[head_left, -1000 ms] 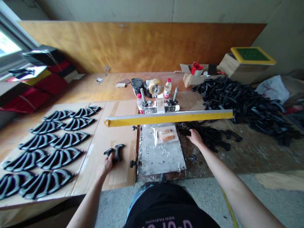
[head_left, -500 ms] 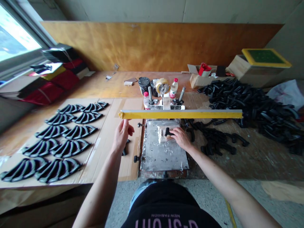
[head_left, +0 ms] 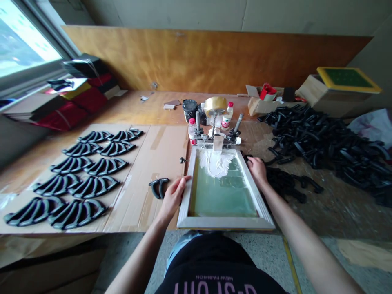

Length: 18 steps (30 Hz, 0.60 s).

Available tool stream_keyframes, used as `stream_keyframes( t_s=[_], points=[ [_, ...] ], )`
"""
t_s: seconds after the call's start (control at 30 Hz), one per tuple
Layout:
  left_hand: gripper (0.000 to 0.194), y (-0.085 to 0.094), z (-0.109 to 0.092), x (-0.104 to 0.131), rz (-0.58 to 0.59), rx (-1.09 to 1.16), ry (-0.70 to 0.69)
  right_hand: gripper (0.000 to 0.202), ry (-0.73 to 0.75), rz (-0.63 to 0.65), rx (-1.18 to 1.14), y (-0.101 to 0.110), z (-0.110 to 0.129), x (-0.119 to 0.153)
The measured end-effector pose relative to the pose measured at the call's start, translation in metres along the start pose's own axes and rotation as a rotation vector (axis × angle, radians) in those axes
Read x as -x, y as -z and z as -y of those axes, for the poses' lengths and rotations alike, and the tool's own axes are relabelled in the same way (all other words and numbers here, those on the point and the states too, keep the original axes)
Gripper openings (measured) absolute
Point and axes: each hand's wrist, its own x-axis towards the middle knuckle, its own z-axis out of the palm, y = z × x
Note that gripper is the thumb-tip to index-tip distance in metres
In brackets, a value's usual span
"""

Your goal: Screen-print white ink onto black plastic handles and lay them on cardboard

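A screen printing frame (head_left: 225, 222) lies lowered in front of me, its green mesh (head_left: 225, 198) carrying a patch of white ink (head_left: 216, 163) toward the far end. My left hand (head_left: 174, 196) is at the frame's left side, fingers closed against the rim. Beyond the right rim, my right hand (head_left: 257, 169) has its fingers bent around a black plastic handle (head_left: 245, 156), which is mostly hidden. A squeegee with a pale block (head_left: 218, 143) rests at the far end by the hinge clamps. Left of my left hand lie curved black handles (head_left: 159, 188) on cardboard.
Fanned rows of black handles (head_left: 92, 185) cover the cardboard (head_left: 134, 204) on the left. A large heap of black handles (head_left: 321, 139) spreads on the right. Bottles (head_left: 227, 116), a black tub (head_left: 190, 109) and a tape roll (head_left: 215, 105) stand behind the clamps.
The frame has swung down from its raised, edge-on position and now covers the metal plate. My left hand came down along its left side; my right hand left the plate and moved right.
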Motion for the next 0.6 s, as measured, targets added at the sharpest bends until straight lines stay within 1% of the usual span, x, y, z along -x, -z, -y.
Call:
stream_keyframes(
  t_s=[0.03,0.07,0.1,0.13,0.17,0.2,0.23,0.27,0.33,0.37,0.4,0.5,0.57,0.6],
  points=[
    [0.064,-0.002,0.015,0.001,0.011,-0.003,0.039,0.038,0.015,-0.055,0.005,0.004,0.003,-0.012],
    [0.068,-0.004,0.029,0.001,0.016,-0.012,0.068,0.041,0.065,-0.101,-0.005,0.005,0.011,-0.024],
    [0.072,-0.006,0.042,0.0,0.019,-0.029,0.084,0.047,0.144,-0.13,-0.018,0.003,0.023,-0.036],
    [0.074,-0.008,0.053,-0.003,0.016,-0.052,0.09,0.053,0.237,-0.133,-0.021,-0.001,0.037,-0.047],
    [0.074,-0.009,0.063,-0.006,0.011,-0.078,0.09,0.058,0.327,-0.103,-0.01,-0.007,0.053,-0.056],
    [0.073,-0.01,0.071,-0.008,0.006,-0.101,0.086,0.058,0.388,-0.052,0.015,-0.014,0.067,-0.063],
    [0.072,-0.011,0.077,-0.011,0.005,-0.116,0.084,0.052,0.416,0.014,0.053,-0.021,0.08,-0.067],
    [0.071,-0.011,0.082,-0.012,0.01,-0.123,0.087,0.041,0.421,0.086,0.099,-0.028,0.09,-0.069],
    [0.069,-0.01,0.087,-0.014,0.026,-0.128,0.11,0.019,0.411,0.208,0.184,-0.039,0.099,-0.062],
    [0.069,-0.01,0.089,-0.014,0.033,-0.128,0.122,0.012,0.423,0.251,0.212,-0.041,0.099,-0.055],
    [0.069,-0.01,0.089,-0.014,0.035,-0.127,0.133,0.009,0.46,0.282,0.227,-0.042,0.096,-0.046],
    [0.067,-0.01,0.091,-0.014,0.02,-0.12,0.145,0.016,0.689,0.368,0.195,-0.03,0.084,-0.018],
    [0.067,-0.011,0.091,-0.014,0.011,-0.12,0.139,0.02,0.828,0.442,0.14,-0.018,0.078,-0.008],
    [0.067,-0.011,0.091,-0.014,0.008,-0.121,0.135,0.02,0.865,0.478,0.112,-0.013,0.077,-0.007]
  ],
)
